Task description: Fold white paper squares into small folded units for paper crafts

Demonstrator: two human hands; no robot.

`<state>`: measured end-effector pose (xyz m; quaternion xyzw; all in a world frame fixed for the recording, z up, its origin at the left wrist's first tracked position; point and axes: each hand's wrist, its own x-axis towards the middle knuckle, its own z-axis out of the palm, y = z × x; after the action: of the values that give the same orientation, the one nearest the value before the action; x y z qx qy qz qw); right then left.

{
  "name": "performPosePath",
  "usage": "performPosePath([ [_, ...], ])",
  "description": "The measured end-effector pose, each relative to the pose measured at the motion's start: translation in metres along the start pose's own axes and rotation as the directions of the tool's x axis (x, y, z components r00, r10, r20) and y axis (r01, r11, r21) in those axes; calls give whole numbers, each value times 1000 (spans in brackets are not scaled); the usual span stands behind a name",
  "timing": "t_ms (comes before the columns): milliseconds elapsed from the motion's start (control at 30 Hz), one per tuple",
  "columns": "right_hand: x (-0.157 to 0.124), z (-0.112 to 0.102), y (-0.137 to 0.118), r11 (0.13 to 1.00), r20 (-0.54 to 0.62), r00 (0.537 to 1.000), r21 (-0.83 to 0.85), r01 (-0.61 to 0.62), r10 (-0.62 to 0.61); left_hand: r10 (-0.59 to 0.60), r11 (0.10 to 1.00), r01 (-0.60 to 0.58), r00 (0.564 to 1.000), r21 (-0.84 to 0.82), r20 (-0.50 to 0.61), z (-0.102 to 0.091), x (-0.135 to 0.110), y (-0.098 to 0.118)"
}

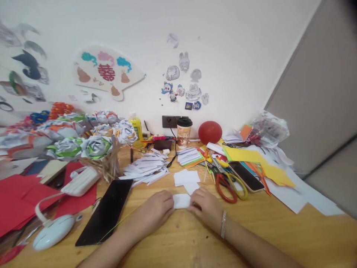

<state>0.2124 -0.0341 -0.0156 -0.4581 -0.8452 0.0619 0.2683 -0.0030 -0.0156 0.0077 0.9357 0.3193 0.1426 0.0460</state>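
A small white paper piece (181, 201) lies on the wooden table (178, 238) between my two hands. My left hand (156, 211) grips its left edge with curled fingers. My right hand (205, 206), with a bracelet on the wrist, presses its fingertips on the right edge. Just behind lie two more white paper squares (186, 177) and a heap of folded white paper strips (147, 168).
A black tablet (107, 211) lies left of my hands, with a white desk lamp (55, 230) and red paper (19, 201) beyond. Scissors (225, 182), a phone (245, 175), yellow paper, a coffee cup (184, 132), a red ball (210, 132) and paper flowers (92, 141) crowd the back.
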Motion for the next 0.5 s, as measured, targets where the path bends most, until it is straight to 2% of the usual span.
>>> performPosePath([
  [67,-1,1,2,999,-17,999,-22,33,-33,-18,1000,17,1000,16,10,0,0,1],
  [200,-1,10,7,957,-40,973,-195,214,-225,-15,999,15,1000,28,17,1,0,0],
  [267,0,14,9,927,-34,958,-264,266,-284,3,999,-4,1000,44,18,2,0,-1],
  [333,2,13,10,928,-18,957,-249,276,-290,22,998,-23,1000,65,16,3,-1,-2],
  [400,3,7,10,958,3,969,-152,244,-247,15,998,-16,1000,64,8,4,-1,-2],
  [500,4,-3,8,988,10,988,-1,154,-154,-66,998,66,998,-5,-17,5,-1,-2],
])
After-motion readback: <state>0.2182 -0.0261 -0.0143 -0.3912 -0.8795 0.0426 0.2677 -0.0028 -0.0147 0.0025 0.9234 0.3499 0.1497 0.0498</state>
